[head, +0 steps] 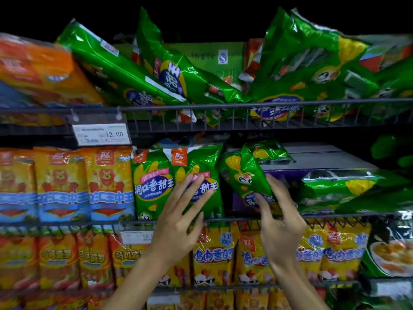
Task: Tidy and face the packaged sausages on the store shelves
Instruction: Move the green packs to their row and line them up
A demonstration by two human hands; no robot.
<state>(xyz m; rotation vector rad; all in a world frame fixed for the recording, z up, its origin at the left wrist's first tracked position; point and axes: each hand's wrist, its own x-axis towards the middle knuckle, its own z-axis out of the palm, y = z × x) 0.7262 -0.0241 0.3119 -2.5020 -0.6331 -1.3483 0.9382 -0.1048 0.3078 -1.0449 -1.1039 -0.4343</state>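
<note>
Filling the whole frame, a wire shelving unit [223, 106] carries three visible tiers of packaged sausages. Across the upper part of the frame, large green packs [125, 70] lie toppled and leaning against each other on the top shelf, with an orange pack [38, 66] blurred at the upper left. On the middle shelf, orange-and-blue lion packs [62, 184] stand upright in a row at the left, and two green corn-sausage packs stand upright at centre. More green packs [348, 189] lie flat on their sides at the right of that shelf, over a purple carton [290, 173]. Along the lower shelf, yellow chicken-sausage packs [214, 253] stand facing forward, with orange packs [58, 258] at the lower left.

At centre, the left hand [178, 222] reaches up with its fingers [190, 186] spread and straight, laid flat against the front of the right-hand upright green pack [205, 166]. Just right of it, the right hand [279, 224] holds a tilted green pack [243, 173] by its lower end, thumb in front and curled fingers behind it; the pack leans with its top toward the upright one.

A price tag [102, 134] reading 12.00 hangs from the top shelf rail at the left.
</note>
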